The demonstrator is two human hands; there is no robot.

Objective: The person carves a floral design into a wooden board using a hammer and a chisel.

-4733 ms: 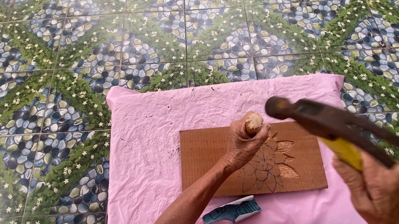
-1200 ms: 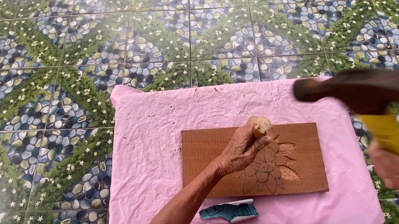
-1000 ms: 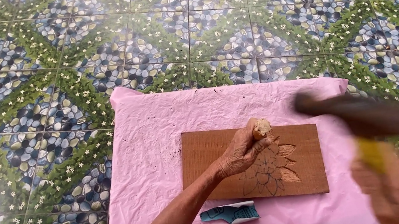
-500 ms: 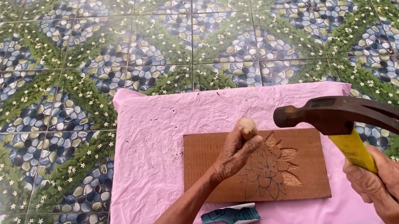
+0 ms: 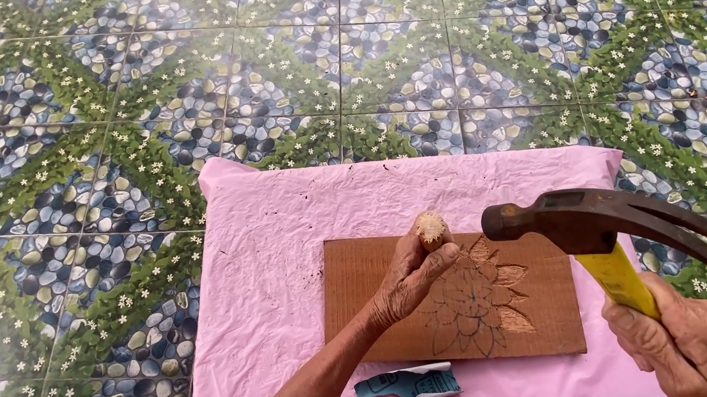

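The hammer [image 5: 606,227] has swung closer to the wooden chisel handle [image 5: 430,230] since half a second ago, lower right; right hand [image 5: 680,344] wraps its yellow shaft; left hand [image 5: 411,277] clasps the chisel, seemingly upright, on the carved board [image 5: 362,303] at lower centre.

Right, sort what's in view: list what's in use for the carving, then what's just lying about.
In use:
left hand gripping the wooden chisel handle
right hand holding the claw hammer
wooden board with a flower design, under the chisel
pink cloth under the board

Lying about:
small teal packet on the cloth, beside the board
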